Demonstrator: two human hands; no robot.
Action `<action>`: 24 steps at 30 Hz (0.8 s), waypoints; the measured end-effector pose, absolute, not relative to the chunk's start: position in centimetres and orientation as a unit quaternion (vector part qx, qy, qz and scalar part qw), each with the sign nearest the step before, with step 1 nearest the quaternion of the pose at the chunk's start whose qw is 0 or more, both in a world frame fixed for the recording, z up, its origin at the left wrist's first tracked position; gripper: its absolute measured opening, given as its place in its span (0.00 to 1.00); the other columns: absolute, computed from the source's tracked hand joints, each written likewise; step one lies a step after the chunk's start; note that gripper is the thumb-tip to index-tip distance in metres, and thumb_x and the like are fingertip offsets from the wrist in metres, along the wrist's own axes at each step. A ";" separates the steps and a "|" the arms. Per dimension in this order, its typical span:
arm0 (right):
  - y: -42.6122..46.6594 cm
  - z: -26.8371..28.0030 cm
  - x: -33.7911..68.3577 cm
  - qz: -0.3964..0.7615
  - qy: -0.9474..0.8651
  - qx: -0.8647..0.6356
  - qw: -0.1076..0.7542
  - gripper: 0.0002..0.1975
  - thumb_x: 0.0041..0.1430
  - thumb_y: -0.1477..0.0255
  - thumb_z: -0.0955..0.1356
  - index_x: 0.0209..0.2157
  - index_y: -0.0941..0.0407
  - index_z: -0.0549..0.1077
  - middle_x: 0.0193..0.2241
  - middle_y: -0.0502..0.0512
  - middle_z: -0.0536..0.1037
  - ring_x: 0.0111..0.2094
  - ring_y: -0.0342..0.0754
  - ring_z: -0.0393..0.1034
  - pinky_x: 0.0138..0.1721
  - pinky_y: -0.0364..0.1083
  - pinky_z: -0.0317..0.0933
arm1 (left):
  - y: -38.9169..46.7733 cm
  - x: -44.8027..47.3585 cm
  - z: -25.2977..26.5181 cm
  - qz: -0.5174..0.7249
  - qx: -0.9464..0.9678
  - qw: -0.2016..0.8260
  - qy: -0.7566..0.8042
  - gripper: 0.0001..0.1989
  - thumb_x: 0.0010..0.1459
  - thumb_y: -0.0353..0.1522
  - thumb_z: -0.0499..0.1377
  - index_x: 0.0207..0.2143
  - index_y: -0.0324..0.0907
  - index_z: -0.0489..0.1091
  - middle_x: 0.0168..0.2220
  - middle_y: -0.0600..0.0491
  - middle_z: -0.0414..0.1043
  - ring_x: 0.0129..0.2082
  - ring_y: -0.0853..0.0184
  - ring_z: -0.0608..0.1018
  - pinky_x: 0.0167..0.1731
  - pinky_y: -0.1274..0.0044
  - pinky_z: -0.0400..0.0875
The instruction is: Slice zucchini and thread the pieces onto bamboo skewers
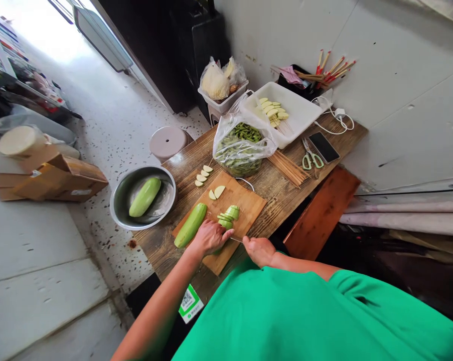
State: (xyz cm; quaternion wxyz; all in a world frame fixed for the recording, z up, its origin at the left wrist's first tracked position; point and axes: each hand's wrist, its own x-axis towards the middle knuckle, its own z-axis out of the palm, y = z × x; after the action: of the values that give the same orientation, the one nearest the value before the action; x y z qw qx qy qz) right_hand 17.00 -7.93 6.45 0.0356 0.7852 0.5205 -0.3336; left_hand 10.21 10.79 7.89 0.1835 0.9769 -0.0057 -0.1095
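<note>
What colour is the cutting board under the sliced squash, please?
The cutting board is light orange-brown, showing best in the head view.

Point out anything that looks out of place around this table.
A reddish-brown spot stands out on the speckled floor near the metal bowl; its cause is unclear. A phone lies by the scissors near the skewers, odd beside food.
</note>
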 end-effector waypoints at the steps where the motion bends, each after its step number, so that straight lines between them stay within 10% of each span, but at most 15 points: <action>1: -8.1 6.7 17.1 -0.331 0.524 0.784 0.034 0.11 0.59 0.80 0.56 0.41 0.62 0.64 0.32 0.64 0.76 0.34 0.53 0.73 0.30 0.47 0.65 | 10.8 9.8 8.2 -0.066 0.982 0.179 0.000 0.18 0.60 0.40 0.46 0.30 0.39 0.71 0.30 0.48 0.72 0.35 0.62 0.73 0.46 0.65 0.61; 7: -8.7 8.2 17.5 -0.337 0.533 0.776 0.020 0.12 0.58 0.80 0.56 0.41 0.61 0.64 0.31 0.62 0.77 0.33 0.52 0.73 0.30 0.45 0.65 | 10.5 3.7 7.0 0.172 0.973 0.153 -0.002 0.13 0.57 0.29 0.53 0.45 0.41 0.66 0.40 0.47 0.70 0.46 0.61 0.70 0.45 0.67 0.66; 24: -8.4 7.2 15.9 -0.321 0.538 0.779 0.029 0.11 0.59 0.81 0.55 0.40 0.63 0.64 0.29 0.65 0.76 0.31 0.53 0.74 0.27 0.45 0.66 | 10.2 1.8 1.4 -0.090 0.971 0.221 0.005 0.16 0.59 0.24 0.43 0.40 0.38 0.69 0.47 0.44 0.65 0.51 0.62 0.65 0.46 0.71 0.69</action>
State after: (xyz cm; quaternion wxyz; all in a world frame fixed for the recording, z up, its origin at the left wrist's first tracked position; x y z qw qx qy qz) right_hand 15.90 -8.37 7.19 0.0287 0.7788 0.5383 -0.3207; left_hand 1.77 10.22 1.44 0.2206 0.9712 0.0050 -0.0900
